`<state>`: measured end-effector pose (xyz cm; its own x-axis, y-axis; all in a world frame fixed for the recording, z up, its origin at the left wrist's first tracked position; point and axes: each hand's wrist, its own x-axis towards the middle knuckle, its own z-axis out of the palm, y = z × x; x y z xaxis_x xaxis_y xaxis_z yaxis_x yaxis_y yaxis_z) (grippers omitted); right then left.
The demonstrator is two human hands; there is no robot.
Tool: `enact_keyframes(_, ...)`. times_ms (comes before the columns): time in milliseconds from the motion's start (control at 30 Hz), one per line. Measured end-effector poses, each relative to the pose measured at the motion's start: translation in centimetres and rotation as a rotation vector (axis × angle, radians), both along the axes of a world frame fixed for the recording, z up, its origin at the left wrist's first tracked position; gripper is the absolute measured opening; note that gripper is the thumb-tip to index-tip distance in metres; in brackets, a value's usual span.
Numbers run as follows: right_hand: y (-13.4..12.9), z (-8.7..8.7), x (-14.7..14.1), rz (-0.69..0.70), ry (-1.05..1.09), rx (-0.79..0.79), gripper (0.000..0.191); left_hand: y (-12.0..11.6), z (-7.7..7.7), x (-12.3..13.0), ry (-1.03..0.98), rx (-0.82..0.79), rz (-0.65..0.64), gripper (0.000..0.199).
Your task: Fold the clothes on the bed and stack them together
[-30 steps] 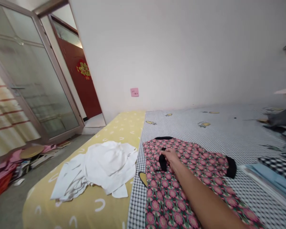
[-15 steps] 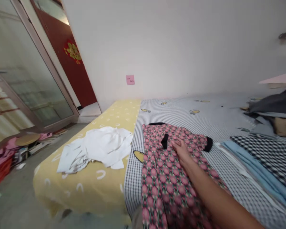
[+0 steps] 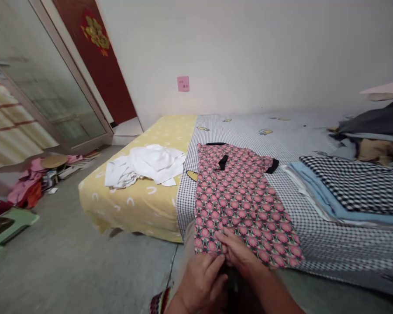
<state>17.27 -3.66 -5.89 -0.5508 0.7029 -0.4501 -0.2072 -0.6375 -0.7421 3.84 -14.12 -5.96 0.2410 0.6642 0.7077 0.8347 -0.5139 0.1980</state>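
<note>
A pink floral dress (image 3: 245, 196) with black trim lies on the bed, one side folded inward. Its black-cuffed sleeve points right, while the other black cuff rests on the chest. At the near edge of the dress, my left hand (image 3: 201, 277) pinches the hem with curled fingers. Close beside it, my right hand (image 3: 239, 250) grips the same lower edge, its thumb and fingers on the cloth. The two hands nearly touch, and the bit of hem between them is partly hidden.
Crumpled white clothing (image 3: 150, 163) lies on the yellow sheet (image 3: 140, 200) to the left. Folded checked cloth (image 3: 356, 185) tops light blue fabric (image 3: 321, 192) on the right. More clothes (image 3: 376, 122) are piled behind. A green stool (image 3: 22, 222) stands on the floor at far left.
My right hand has moved from the upper part of the dress down to its hem. My left hand has come into view there too. The view has tilted downward.
</note>
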Motion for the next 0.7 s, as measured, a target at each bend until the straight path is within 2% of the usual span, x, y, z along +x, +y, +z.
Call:
enact_keyframes(67,0.1,0.4,-0.4,-0.043,0.044,-0.01,0.041,-1.7,-0.7,0.0,-0.132,-0.013,0.076,0.03)
enact_keyframes(167,0.4,1.3,-0.5,-0.119,0.116,-0.054,0.036,-3.6,-2.1,-0.8,-0.415,-0.163,0.414,0.024)
enact_keyframes(233,0.4,1.9,-0.5,-0.143,0.13,-0.091,0.036,-4.4,-3.0,-1.3,-0.566,-0.288,0.578,0.034)
enact_keyframes(267,0.4,2.1,-0.6,-0.153,0.13,-0.099,0.036,-4.5,-3.4,-1.5,-0.603,-0.336,0.594,0.043)
enact_keyframes(333,0.2,2.5,-0.8,-0.16,0.124,-0.089,0.037,-4.5,-3.8,-1.6,-0.587,-0.399,0.533,0.064)
enact_keyframes(433,0.0,3.2,-1.1,-0.122,0.095,-0.071,0.04,-3.3,-3.3,-0.9,-0.46,-0.469,0.465,0.088)
enact_keyframes(500,0.0,3.9,-1.4,-0.094,0.079,-0.058,0.041,-2.0,-2.4,-0.4,-0.428,-0.501,0.496,0.091)
enact_keyframes(600,0.0,4.8,-1.7,-0.062,0.068,-0.003,0.042,0.1,-1.0,0.0,-0.479,-0.494,0.583,0.085)
enact_keyframes(700,0.3,5.4,-2.0,-0.04,0.043,0.057,0.044,1.3,-0.4,0.1,-0.54,-0.479,0.612,0.082)
